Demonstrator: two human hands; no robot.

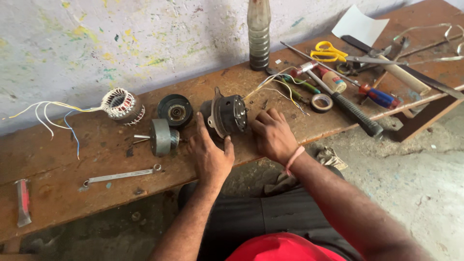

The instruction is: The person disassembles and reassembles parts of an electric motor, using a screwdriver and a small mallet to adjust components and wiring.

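Both hands were on the dark motor housing, which I saw standing on its side on the wooden bench, near the middle of the frame. My left hand lay below and to the left of it, thumb and fingers spread and pressed against its flanged end, cupping rather than clenching. My right hand sat just to the right of the housing, fingers curled down with their tips on the bench and against the housing's face; I could not tell whether it gripped anything. Thin yellow and white wires ran from the housing toward the upper right.

Left of the housing lay a grey rotor on its shaft, with a round black end cover just above it and a copper-wound stator with loose leads further left. A flat spanner lay near the bench's front edge, and a red-handled tool at lower left. At upper right I saw a dark bottle, yellow-handled scissors, a roll of tape, a hammer and a screwdriver with a red and blue handle.
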